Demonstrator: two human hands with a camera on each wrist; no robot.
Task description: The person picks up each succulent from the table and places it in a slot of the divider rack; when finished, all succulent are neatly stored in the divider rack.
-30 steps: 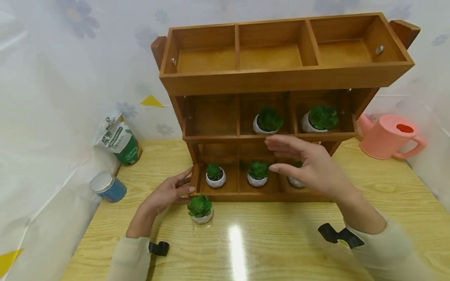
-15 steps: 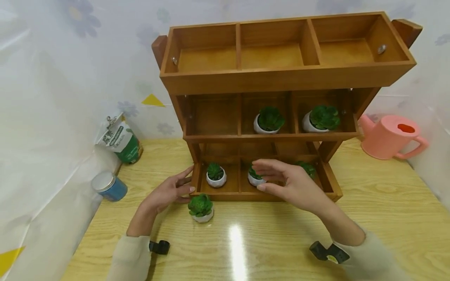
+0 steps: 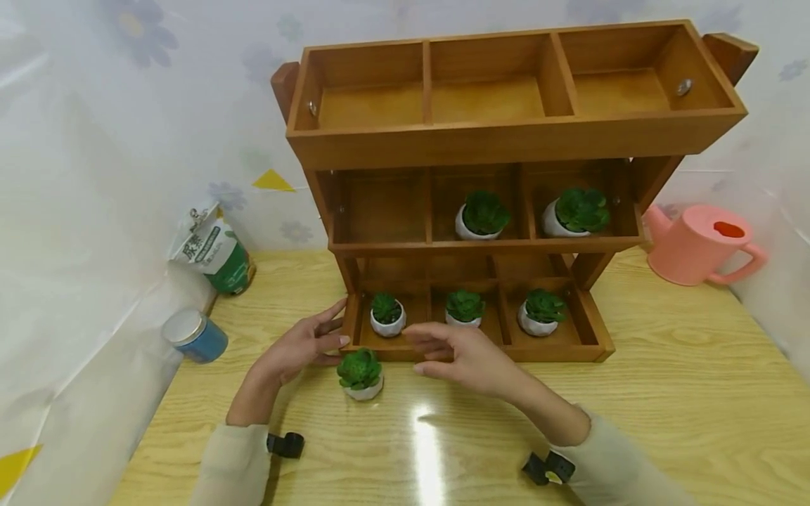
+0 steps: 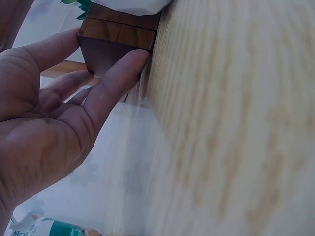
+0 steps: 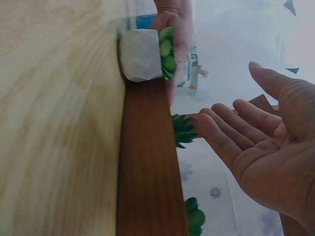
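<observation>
My left hand (image 3: 297,351) rests against the left end of the lowest tier of a wooden shelf (image 3: 443,355); in the left wrist view its extended fingers touch the end board (image 4: 118,37). Just beside it, a potted succulent (image 3: 361,376) in a white faceted pot stands on the table. My right hand (image 3: 465,358) hovers before the lowest tier with nothing in it, thumb and fingers apart. Behind it, a left pot (image 3: 387,316), a middle pot (image 3: 465,309) and a right pot (image 3: 540,313) each occupy one compartment. The right wrist view shows the bare palm (image 5: 275,167).
On the middle tier sit two more succulents, one in the centre (image 3: 482,216) and one at the right (image 3: 576,212). A pink watering can (image 3: 696,246) is at the right. Left of the shelf are a blue jar (image 3: 196,337) and a green-and-white pouch (image 3: 218,253).
My right hand has moved left and down, from in front of the middle tier's lower edge to beside the lowest tier's left compartment. My left hand and the pots have stayed put.
</observation>
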